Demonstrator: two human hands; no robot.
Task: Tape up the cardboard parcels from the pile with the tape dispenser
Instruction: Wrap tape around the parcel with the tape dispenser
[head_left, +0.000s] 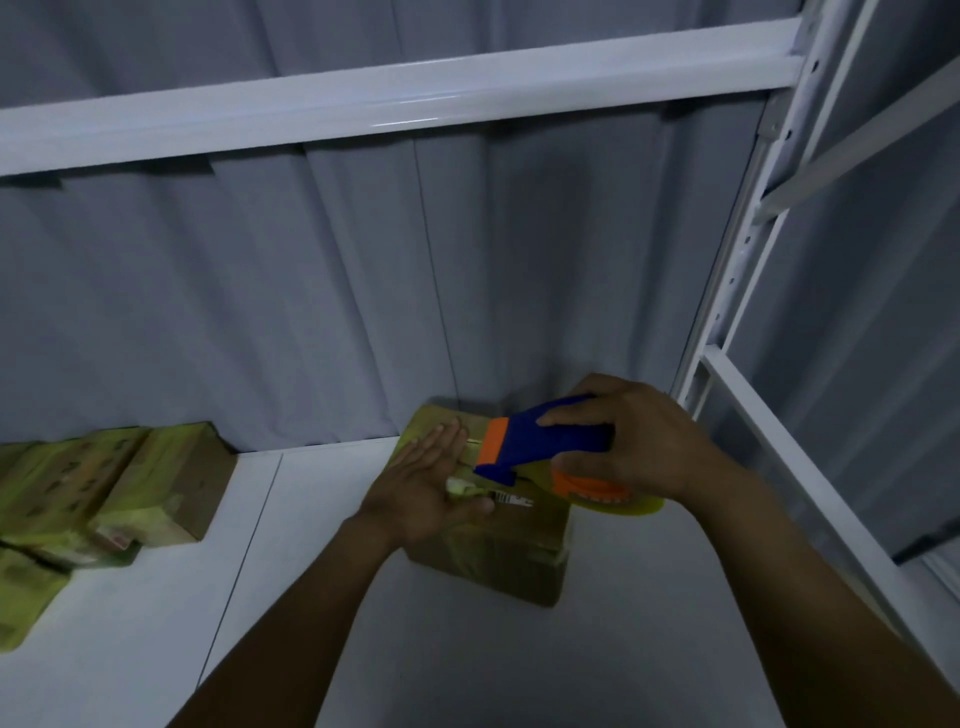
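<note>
Parcel (498, 540) under flat left hand (426, 483), right hand (639, 441) gripping tape dispenser (540, 441)

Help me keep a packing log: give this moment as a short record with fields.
parcel in work: brown cardboard parcel, standing on the white shelf board
left hand: left hand lies flat on the parcel's top, fingers straight
right hand: right hand holds the blue and orange tape dispenser over the parcel's top
pile: yellowish cardboard parcels at the left of the board, apart from the parcel in work
</note>
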